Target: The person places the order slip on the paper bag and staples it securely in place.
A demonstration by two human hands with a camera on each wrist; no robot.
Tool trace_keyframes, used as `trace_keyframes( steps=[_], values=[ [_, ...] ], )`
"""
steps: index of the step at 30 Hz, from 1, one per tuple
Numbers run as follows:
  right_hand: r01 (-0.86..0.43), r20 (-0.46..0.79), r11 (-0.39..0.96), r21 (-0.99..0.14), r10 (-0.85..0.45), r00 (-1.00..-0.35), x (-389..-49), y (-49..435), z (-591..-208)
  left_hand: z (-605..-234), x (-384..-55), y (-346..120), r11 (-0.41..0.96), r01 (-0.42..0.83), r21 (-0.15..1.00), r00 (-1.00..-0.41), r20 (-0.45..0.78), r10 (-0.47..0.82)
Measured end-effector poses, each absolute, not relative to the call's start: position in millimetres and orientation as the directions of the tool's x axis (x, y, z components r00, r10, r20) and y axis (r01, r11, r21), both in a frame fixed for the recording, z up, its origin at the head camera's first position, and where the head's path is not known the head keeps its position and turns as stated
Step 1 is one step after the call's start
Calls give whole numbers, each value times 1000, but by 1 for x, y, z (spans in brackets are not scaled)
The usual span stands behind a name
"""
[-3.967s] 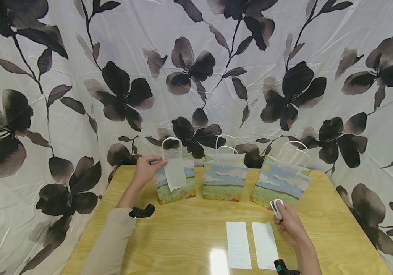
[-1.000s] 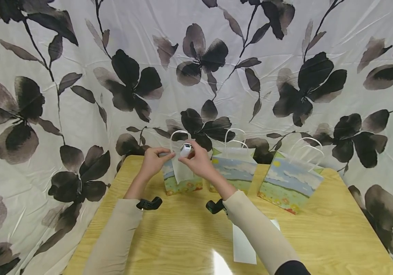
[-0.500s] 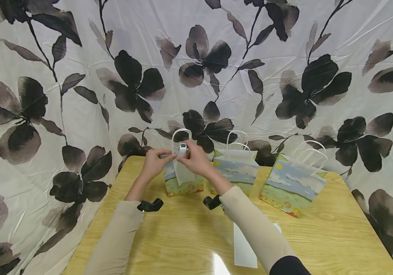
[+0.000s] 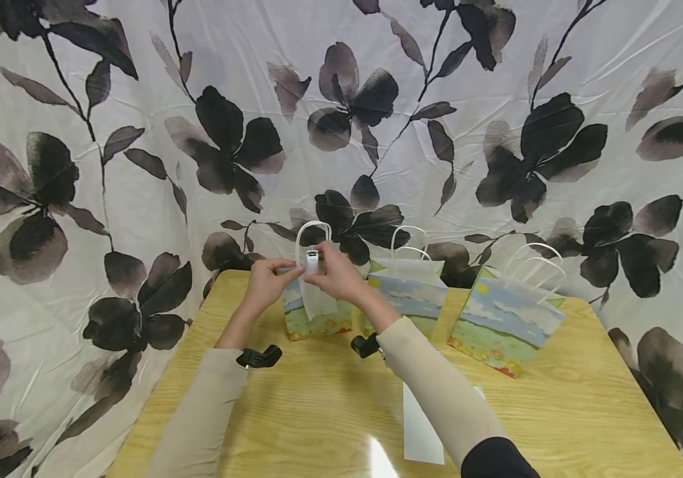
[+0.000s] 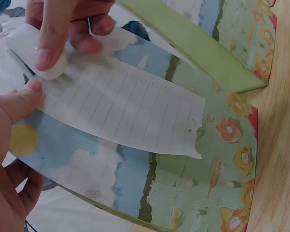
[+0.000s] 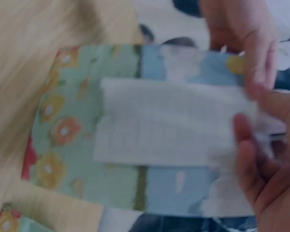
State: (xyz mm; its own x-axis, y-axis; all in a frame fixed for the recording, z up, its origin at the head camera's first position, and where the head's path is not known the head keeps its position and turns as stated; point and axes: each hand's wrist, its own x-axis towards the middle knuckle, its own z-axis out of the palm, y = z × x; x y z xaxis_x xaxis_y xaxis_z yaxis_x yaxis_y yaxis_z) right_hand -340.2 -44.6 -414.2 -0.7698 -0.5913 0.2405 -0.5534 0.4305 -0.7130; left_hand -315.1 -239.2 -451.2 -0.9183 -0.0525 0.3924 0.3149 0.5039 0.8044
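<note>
A paper gift bag (image 4: 302,329) with a painted sky and flower meadow stands at the left of the table. A lined white paper slip (image 5: 121,104) with a torn lower end lies against its front. My left hand (image 4: 266,281) pinches the slip and the bag's upper edge, thumb in front, other fingers behind. My right hand (image 4: 341,275) holds a small white stapler (image 4: 312,261) at the slip's top, right beside the left thumb. In the left wrist view, the stapler's slit sits over the upper edge, with the right thumb on its body. The right wrist view is blurred.
Two matching bags, a middle bag (image 4: 409,292) and a right bag (image 4: 505,325), stand to the right with white handles up. A white paper slip (image 4: 421,428) lies on the wooden table (image 4: 317,411), partly under the right sleeve. A floral curtain (image 4: 257,166) hangs behind.
From the table's right side, my right hand has brought the stapler to the left bag. Over the last second it shifted slightly left toward my left hand, which keeps its pinch.
</note>
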Motion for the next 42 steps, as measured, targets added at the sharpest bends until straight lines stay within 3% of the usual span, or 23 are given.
trace_keyframes(
  steps=[10,16,42],
  values=[
    [-565,260,339,-753,-635,-728,-347,-43,-429,-455,-313,-240,482,311,819,-919,388,-66],
    [-589,254,349,-729,-661,-706,-353,-42,-427,-452,-317,-241,513,319,797,-912,405,-62],
    [-438,285,188,-879,-528,-800,-350,-48,-436,-453,-316,-238,478,344,808,-909,414,-45]
  ],
)
